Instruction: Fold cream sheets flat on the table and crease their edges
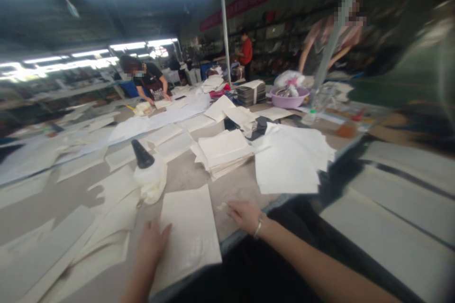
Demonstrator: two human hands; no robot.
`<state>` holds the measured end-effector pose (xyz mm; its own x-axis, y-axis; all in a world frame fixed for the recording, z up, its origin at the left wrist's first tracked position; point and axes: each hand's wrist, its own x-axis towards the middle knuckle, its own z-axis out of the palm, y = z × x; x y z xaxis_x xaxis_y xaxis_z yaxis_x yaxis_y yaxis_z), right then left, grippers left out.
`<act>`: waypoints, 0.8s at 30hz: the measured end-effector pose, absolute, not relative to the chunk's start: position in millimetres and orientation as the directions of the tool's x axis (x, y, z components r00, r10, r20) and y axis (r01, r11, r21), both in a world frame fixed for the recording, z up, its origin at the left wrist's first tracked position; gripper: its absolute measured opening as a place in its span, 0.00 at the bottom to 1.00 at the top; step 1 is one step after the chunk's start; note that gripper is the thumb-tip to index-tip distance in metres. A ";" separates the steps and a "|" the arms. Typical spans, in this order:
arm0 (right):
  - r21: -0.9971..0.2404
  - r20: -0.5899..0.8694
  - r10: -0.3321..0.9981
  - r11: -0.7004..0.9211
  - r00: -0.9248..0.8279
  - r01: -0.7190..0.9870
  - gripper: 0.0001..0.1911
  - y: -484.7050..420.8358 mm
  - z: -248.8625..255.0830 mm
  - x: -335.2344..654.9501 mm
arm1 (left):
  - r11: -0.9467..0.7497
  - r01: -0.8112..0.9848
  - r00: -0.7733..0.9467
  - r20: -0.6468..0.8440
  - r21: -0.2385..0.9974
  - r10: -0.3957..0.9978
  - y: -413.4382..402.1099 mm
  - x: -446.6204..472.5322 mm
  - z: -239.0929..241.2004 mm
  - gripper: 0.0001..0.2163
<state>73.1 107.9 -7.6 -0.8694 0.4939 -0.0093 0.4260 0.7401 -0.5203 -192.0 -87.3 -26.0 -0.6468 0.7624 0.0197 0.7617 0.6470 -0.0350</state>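
Note:
A cream rectangular sheet (190, 232) lies at the table's front edge, its near surface slightly rippled. My left hand (152, 241) rests at the sheet's left edge, thumb apart from the fingers. To the right of the sheet, my right hand (244, 214) is closed just above the brown tabletop, with a bracelet at its wrist. A small pale scrap (222, 206) shows at its fingertips; its kind is too blurred to tell. Beyond the sheet stands a bulging cream bundle (151, 182) with a black cone-shaped top (142, 155).
A stack of cream sheets (225, 149) and fanned white sheets (289, 160) lie ahead. More overlapping sheets (95, 241) cover the left. A purple basin (289, 97) and an orange bottle (350, 125) stand farther back. Large panels (401, 222) lie at right. Several people work beyond.

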 end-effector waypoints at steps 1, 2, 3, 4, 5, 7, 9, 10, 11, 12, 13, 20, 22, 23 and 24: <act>-0.477 -0.027 0.480 0.765 -0.877 0.433 0.11 109.8 -7.7 64.2 | 0.619 0.785 -0.618 0.046 -0.014 0.785 -95.0 -178.7 -33.1 0.25; -0.437 -0.046 0.466 0.786 -0.883 0.438 0.11 112.0 -7.8 54.7 | 0.550 0.835 -0.550 0.074 0.019 0.832 -102.5 -164.7 -39.4 0.26; -0.406 -0.064 0.456 0.801 -0.888 0.440 0.12 114.4 -8.1 44.6 | 0.443 0.895 -0.446 0.092 0.053 0.890 -109.7 -150.8 -44.7 0.26; -0.385 -0.077 0.446 0.812 -0.892 0.439 0.12 116.9 -8.4 34.0 | 0.326 0.942 -0.333 0.100 0.073 0.938 -116.0 -137.8 -49.1 0.25; -0.373 -0.087 0.438 0.819 -0.895 0.437 0.13 119.3 -8.8 22.9 | 0.228 0.970 -0.235 0.099 0.079 0.967 -121.4 -126.3 -52.7 0.24; -0.349 -0.104 0.422 0.833 -0.901 0.430 0.14 124.2 -9.9 0.2 | 0.126 0.991 -0.130 0.090 0.050 0.987 -128.6 -109.8 -58.3 0.23; -0.316 -0.126 0.415 0.844 -0.901 0.433 0.14 128.8 -11.3 -21.3 | 0.107 0.994 -0.106 0.107 -0.002 0.989 -131.5 -102.3 -62.2 0.23; -0.298 -0.139 0.412 0.850 -0.900 0.435 0.14 131.0 -12.0 -31.0 | 0.108 0.994 -0.104 0.120 -0.027 0.987 -131.8 -101.3 -63.6 0.23; -0.280 -0.152 0.410 0.854 -0.899 0.437 0.14 133.1 -12.6 -39.5 | 0.107 0.993 -0.100 0.132 -0.047 0.986 -131.8 -101.3 -64.5 0.22; -0.263 -0.164 0.407 0.860 -0.898 0.438 0.14 135.2 -13.1 -46.9 | 0.105 0.993 -0.096 0.140 -0.061 0.985 -131.7 -101.9 -65.1 0.22; -0.247 -0.176 0.402 0.865 -0.898 0.436 0.13 137.2 -13.5 -52.9 | 0.103 0.992 -0.093 0.146 -0.069 0.985 -131.6 -102.7 -65.3 0.22; -0.161 -0.221 0.342 0.911 -0.913 0.380 0.12 143.7 -15.3 -67.6 | 0.106 0.993 -0.096 0.160 -0.055 0.982 -134.1 -102.2 -64.3 0.21; -0.143 -0.226 0.329 0.920 -0.917 0.365 0.12 143.1 -16.3 -67.8 | 0.098 0.994 -0.087 0.177 -0.056 0.980 -134.8 -101.8 -66.1 0.21; -0.136 -0.229 0.324 0.923 -0.918 0.360 0.12 142.5 -16.8 -67.9 | 0.094 0.994 -0.081 0.192 -0.063 0.978 -135.1 -101.7 -67.2 0.21; -0.129 -0.232 0.320 0.926 -0.919 0.355 0.12 141.9 -17.1 -68.0 | 0.090 0.993 -0.073 0.209 -0.073 0.975 -135.3 -101.7 -68.2 0.21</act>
<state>-68.0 141.9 -17.1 -0.9187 0.3200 -0.2316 0.3551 0.9258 -0.1294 -101.7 -135.3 -68.2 -0.0726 0.9753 0.2088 0.9933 0.0895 -0.0730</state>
